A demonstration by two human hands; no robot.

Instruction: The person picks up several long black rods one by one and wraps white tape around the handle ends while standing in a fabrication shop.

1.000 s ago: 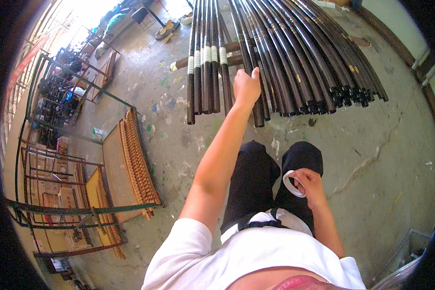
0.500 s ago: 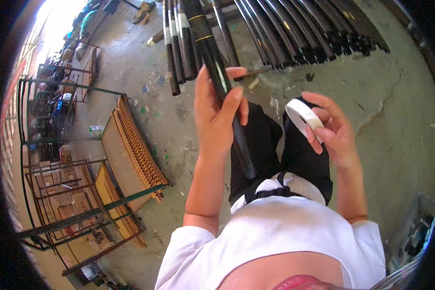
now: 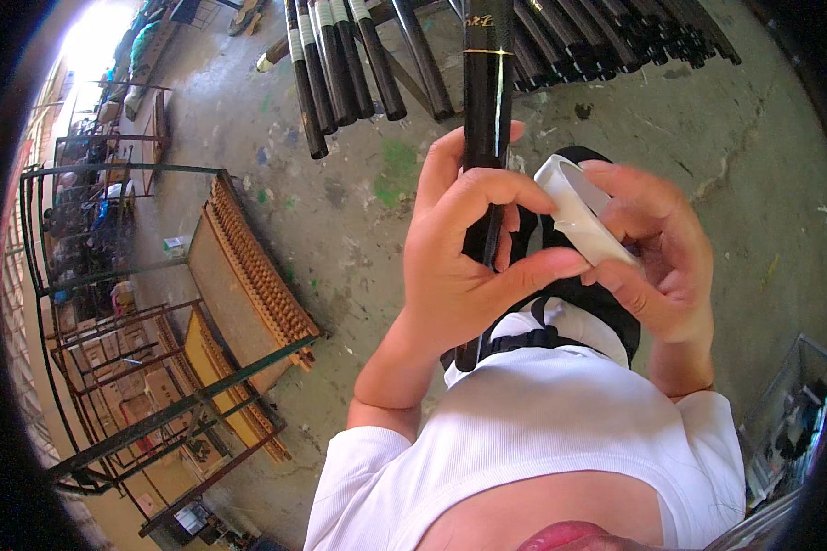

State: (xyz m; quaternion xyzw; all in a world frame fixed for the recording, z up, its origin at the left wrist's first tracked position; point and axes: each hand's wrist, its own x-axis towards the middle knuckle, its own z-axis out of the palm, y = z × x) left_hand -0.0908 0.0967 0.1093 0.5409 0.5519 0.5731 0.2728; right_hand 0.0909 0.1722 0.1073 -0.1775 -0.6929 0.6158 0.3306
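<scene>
A glossy black tube with a thin gold ring runs from the far middle down toward my waist. My left hand is wrapped loosely around it, some fingers behind the tube. The left index finger and thumb reach right and touch a roll of white tape. My right hand is closed on that roll from its right side, fingers curled over the rim and partly hidden. The roll is tilted, its outer face turned to my left hand.
Several black tubes with white bands rest on a support at the far left. A larger row of black tubes lies far right. On the left stands a metal rack with a board edged in wooden knobs. A crate sits lower right.
My hands have come together: the tape roll moved left, and my left thumb and index finger now touch it. The tube has swung from slanted to nearly straight up and down.
</scene>
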